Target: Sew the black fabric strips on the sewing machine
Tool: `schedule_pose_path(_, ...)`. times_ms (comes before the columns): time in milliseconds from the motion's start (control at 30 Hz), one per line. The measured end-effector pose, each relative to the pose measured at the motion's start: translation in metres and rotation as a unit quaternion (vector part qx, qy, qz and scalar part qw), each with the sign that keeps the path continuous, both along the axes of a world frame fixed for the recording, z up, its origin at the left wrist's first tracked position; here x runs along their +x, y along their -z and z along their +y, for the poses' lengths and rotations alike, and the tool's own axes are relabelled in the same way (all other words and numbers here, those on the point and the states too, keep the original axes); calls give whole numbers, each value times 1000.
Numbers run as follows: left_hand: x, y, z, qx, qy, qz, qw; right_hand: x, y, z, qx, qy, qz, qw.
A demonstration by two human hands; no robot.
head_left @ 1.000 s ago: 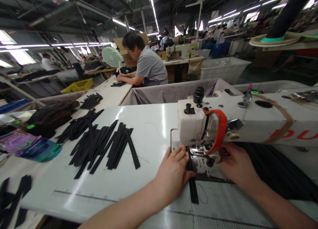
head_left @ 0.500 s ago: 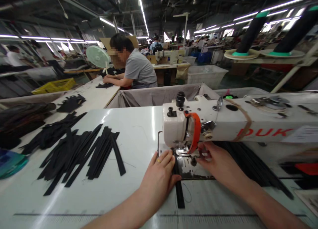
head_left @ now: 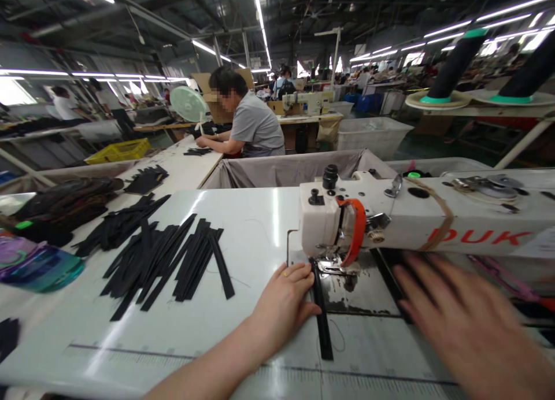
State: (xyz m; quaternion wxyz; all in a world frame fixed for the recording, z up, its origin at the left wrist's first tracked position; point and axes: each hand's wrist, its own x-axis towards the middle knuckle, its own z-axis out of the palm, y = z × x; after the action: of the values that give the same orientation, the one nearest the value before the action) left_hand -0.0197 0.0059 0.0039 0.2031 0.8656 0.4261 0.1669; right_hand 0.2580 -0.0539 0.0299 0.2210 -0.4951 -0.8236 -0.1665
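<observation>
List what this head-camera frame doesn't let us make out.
Head view:
Right hand: motion-blurred; grip or mere touch on black strips unclear.
Black strips: partly hidden by that hand.
Rightmost thread cone: top cut off by right edge.
Sewing machine: right end beyond same edge.

A narrow, flat black fabric strip is pressed by the ringed left hand against a glossy white tabletop, just beside the metal presser foot of a white, red-lettered sewing machine. Long black strips are partly covered by the blurred, spread right hand. Short black fabric strips are heaped leftward; beyond, a grey-shirted person is seen.
</observation>
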Motion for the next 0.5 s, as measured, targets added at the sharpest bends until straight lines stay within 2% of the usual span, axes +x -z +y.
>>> schedule_pose_path(67, 1, 1, 0, 3, 0, 2, 1000, -35, 9, 2, -61, -170, -15, 983)
schedule_pose_path(133, 2, 3, -1, 9, -4, 3, 1000, -59, 16, 6, -135, -221, 8, 966)
schedule_pose_path(200, 2, 6, -1, 16, -8, 3, 1000, -67, 23, 13, -175, -243, 37, 953)
schedule_pose_path(267, 2, 8, -1, 22, -9, 2, 1000, -63, 30, 19, -167, -253, 49, 952)
schedule_pose_path(367, 1, 9, 1, 29, -9, -16, 999, -50, 37, 18, -154, -232, 44, 959)
schedule_pose_path(433, -1, 8, 4, 30, -4, -44, 999, -45, 39, 8, -228, -245, 59, 941)
schedule_pose_path(500, -2, 7, 7, 27, 6, -74, 997, -43, 37, -7, -323, -276, 83, 901)
